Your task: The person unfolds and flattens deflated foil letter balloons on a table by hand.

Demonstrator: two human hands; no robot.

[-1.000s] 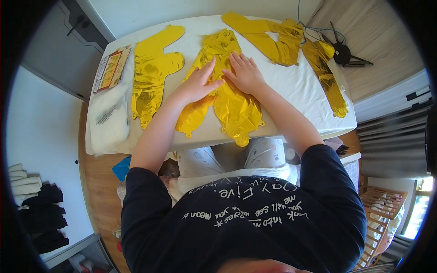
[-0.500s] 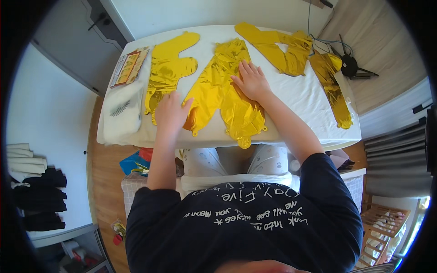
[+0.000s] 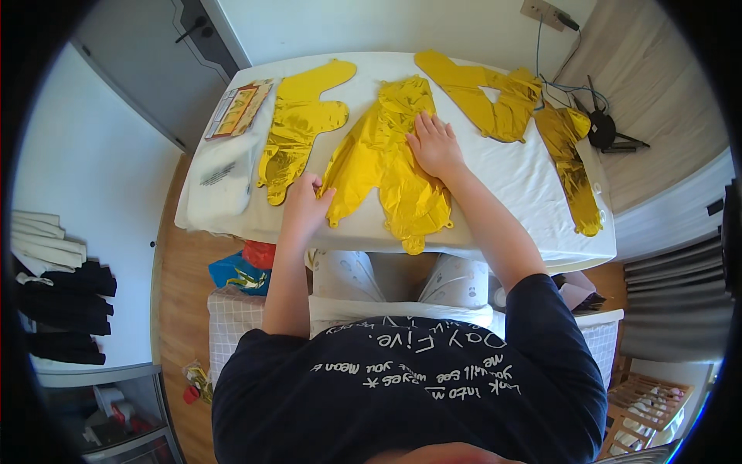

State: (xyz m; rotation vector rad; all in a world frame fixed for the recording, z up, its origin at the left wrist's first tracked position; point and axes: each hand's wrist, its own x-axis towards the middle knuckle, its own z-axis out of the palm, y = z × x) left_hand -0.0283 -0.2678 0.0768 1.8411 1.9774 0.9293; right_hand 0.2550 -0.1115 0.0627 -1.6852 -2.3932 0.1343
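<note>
A flat, uninflated gold foil balloon (image 3: 375,166) with two legs lies wrinkled in the middle of the table, its lower tab at the near edge. My right hand (image 3: 438,148) rests flat on its upper right side, fingers stretched out. At the left leg's outer edge, my left hand (image 3: 304,207) is closed, with finger and thumb on the foil. Just left of that hand lies another gold foil balloon (image 3: 297,120), with rounded arms. Beyond my right hand are a gold foil balloon with a triangular hole (image 3: 495,116) and a narrow gold foil strip (image 3: 568,174).
A white cloth (image 3: 502,197) covers the table. A printed card packet (image 3: 241,108) and a white plastic packet (image 3: 220,178) sit at its left end. At the right stands a black router-like device (image 3: 603,130) with cables. Blue and red bags (image 3: 239,272) are below the near edge.
The view has shifted slightly, so the table sits lower. My left hand has gone from spread fingers between two balloons to closing on the middle balloon's left edge. My right hand stays flat.
</note>
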